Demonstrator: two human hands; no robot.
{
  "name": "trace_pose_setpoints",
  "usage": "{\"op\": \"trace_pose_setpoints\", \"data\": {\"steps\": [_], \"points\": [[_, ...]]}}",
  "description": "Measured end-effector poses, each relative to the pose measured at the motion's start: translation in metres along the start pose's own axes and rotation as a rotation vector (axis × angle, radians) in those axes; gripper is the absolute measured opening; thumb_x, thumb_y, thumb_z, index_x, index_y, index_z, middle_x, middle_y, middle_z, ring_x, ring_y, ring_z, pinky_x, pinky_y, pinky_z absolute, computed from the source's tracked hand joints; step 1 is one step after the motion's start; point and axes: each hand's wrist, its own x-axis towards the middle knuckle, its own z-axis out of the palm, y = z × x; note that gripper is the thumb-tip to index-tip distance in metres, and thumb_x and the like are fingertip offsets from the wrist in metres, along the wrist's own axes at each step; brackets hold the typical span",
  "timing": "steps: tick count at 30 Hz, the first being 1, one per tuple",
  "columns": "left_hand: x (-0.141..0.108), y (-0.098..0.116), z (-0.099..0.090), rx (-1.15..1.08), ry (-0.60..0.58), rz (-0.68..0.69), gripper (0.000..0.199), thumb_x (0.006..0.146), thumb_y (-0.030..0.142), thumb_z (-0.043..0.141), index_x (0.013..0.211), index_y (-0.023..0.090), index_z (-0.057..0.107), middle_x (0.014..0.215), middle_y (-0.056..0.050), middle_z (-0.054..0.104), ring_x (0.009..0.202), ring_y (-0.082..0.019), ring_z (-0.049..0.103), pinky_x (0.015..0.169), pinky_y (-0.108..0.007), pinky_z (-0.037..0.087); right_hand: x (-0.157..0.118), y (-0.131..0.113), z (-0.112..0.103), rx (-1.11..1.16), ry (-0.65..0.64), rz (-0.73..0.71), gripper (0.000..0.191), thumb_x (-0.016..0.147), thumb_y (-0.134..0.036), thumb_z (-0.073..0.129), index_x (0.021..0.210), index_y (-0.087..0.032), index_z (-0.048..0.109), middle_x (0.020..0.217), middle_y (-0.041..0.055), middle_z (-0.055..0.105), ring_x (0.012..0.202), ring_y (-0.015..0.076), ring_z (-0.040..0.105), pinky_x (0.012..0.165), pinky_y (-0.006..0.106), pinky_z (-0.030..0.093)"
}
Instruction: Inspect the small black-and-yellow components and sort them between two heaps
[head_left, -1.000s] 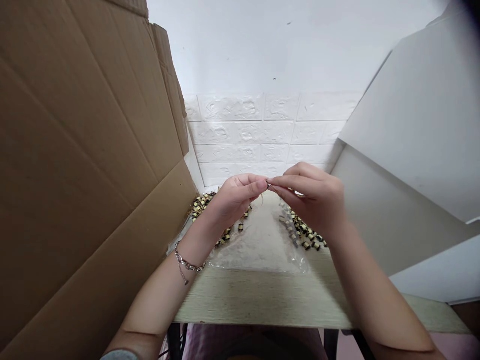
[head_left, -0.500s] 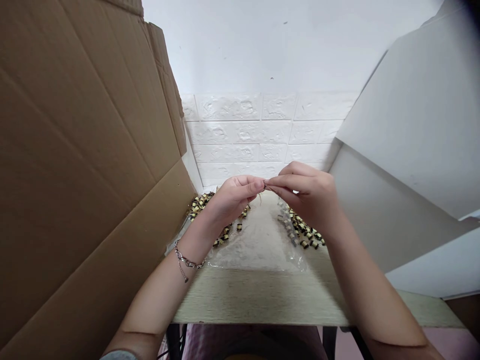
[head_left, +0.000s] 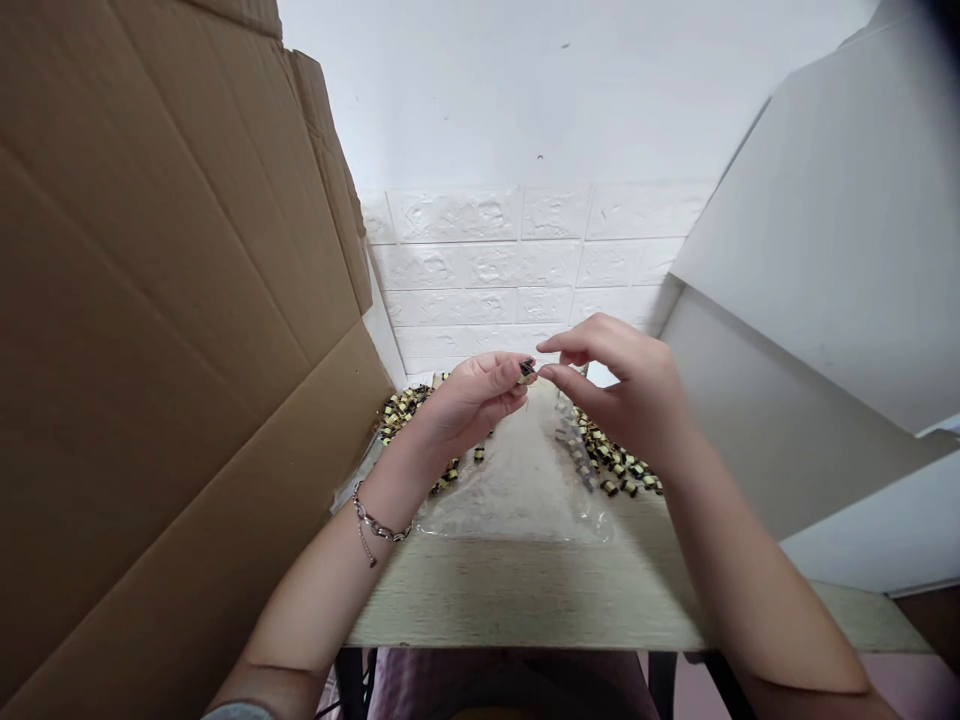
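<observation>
My left hand (head_left: 484, 395) pinches a small black-and-yellow wound coil (head_left: 527, 371), which looks like a miniature transformer, between thumb and fingers above the table. Just right of it is my right hand (head_left: 615, 375), thumb and index finger apart and their tips close to the coil; whether they touch it or a thin wire I cannot tell. Below the hands lies a clear plastic bag (head_left: 510, 500). Similar coils form a left pile (head_left: 401, 410), partly hidden by my left arm, and a right pile (head_left: 611, 462) beside my right wrist.
A tall cardboard panel (head_left: 187, 300) walls off the left side, and white-grey panels (head_left: 810, 260) stand on the right. Behind is a white brick-patterned wall (head_left: 480, 265). The pale wooden table (head_left: 525, 595) ends close to my body.
My right thumb and index finger have parted and drawn slightly back from the left fingertips. The coil in my left hand now shows. My left hand has barely moved.
</observation>
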Motion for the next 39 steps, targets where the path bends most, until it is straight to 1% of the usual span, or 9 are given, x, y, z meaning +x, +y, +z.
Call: {"op": "trace_pose_setpoints", "data": {"steps": [2,6,10,13,20,26,32,36,39], "points": [[-0.002,0.001,0.002,-0.035,-0.028,0.001,0.026,0.063,0.038,0.066,0.075,0.015,0.062,0.067,0.001,0.05,0.064,-0.006,0.045,0.067,-0.02,0.038,0.0,0.0,0.0,0.021,0.006,0.023,0.011,0.076,-0.024,0.054,0.085,-0.022,0.06,0.074,0.0025,0.059,0.069,0.0131,0.054,0.06,0.026,0.042],[-0.003,0.0,0.003,-0.085,-0.067,-0.016,0.029,0.062,0.039,0.066,0.078,0.015,0.062,0.07,0.001,0.051,0.065,-0.006,0.045,0.067,-0.02,0.04,0.001,-0.001,0.001,0.079,0.002,0.077,0.009,0.076,-0.02,0.052,0.076,-0.021,0.061,0.072,0.0016,0.06,0.067,0.0121,0.053,0.06,0.025,0.042],[-0.003,-0.002,0.002,-0.164,-0.057,-0.07,0.027,0.064,0.038,0.066,0.078,0.016,0.06,0.076,0.001,0.053,0.068,-0.006,0.048,0.068,-0.021,0.041,0.001,-0.004,0.003,0.137,0.004,0.139,0.011,0.075,-0.015,0.052,0.07,-0.02,0.06,0.069,0.0005,0.059,0.065,0.0108,0.052,0.059,0.024,0.041],[-0.003,-0.003,0.0,-0.234,-0.085,-0.122,0.026,0.066,0.04,0.063,0.079,0.017,0.06,0.079,0.001,0.054,0.07,-0.006,0.049,0.072,-0.023,0.041,0.002,-0.006,0.004,0.17,0.008,0.178,0.012,0.074,-0.013,0.051,0.067,-0.019,0.059,0.067,0.0001,0.058,0.063,0.0104,0.05,0.057,0.024,0.04],[-0.004,-0.006,0.002,-0.286,-0.133,-0.175,0.026,0.067,0.042,0.061,0.078,0.018,0.059,0.079,0.002,0.054,0.072,-0.006,0.05,0.074,-0.024,0.04,0.002,-0.007,0.007,0.202,0.078,0.227,0.013,0.071,-0.01,0.051,0.062,-0.019,0.055,0.062,-0.001,0.055,0.061,0.0105,0.049,0.056,0.024,0.038],[0.001,-0.011,0.001,-0.284,-0.106,-0.155,0.026,0.067,0.039,0.063,0.079,0.017,0.058,0.075,0.002,0.054,0.073,-0.007,0.05,0.073,-0.022,0.04,0.0,-0.008,0.011,0.172,0.116,0.255,0.014,0.069,-0.009,0.051,0.058,-0.018,0.053,0.059,-0.002,0.052,0.057,0.0091,0.047,0.053,0.023,0.036],[0.003,-0.015,0.001,-0.301,-0.066,-0.082,0.026,0.072,0.04,0.056,0.078,0.015,0.057,0.08,0.001,0.054,0.077,-0.007,0.05,0.072,-0.022,0.041,0.001,-0.008,0.016,0.192,0.126,0.31,0.014,0.068,-0.01,0.052,0.057,-0.018,0.052,0.059,-0.0026,0.053,0.058,0.0088,0.047,0.053,0.022,0.036],[0.002,-0.012,0.0,-0.27,-0.052,-0.044,0.026,0.069,0.04,0.06,0.078,0.015,0.058,0.079,0.0,0.053,0.076,-0.008,0.05,0.072,-0.021,0.042,0.001,-0.008,0.016,0.232,0.132,0.319,0.014,0.069,-0.011,0.052,0.057,-0.018,0.054,0.06,-0.0022,0.054,0.059,0.0091,0.048,0.057,0.023,0.037],[0.003,-0.006,-0.001,-0.212,-0.014,0.016,0.025,0.065,0.037,0.065,0.076,0.015,0.059,0.073,0.002,0.053,0.07,-0.006,0.05,0.07,-0.02,0.042,0.001,-0.002,0.016,0.274,0.095,0.382,0.011,0.07,-0.015,0.053,0.059,-0.017,0.056,0.06,-0.0018,0.054,0.06,0.0095,0.048,0.058,0.023,0.037]]}}
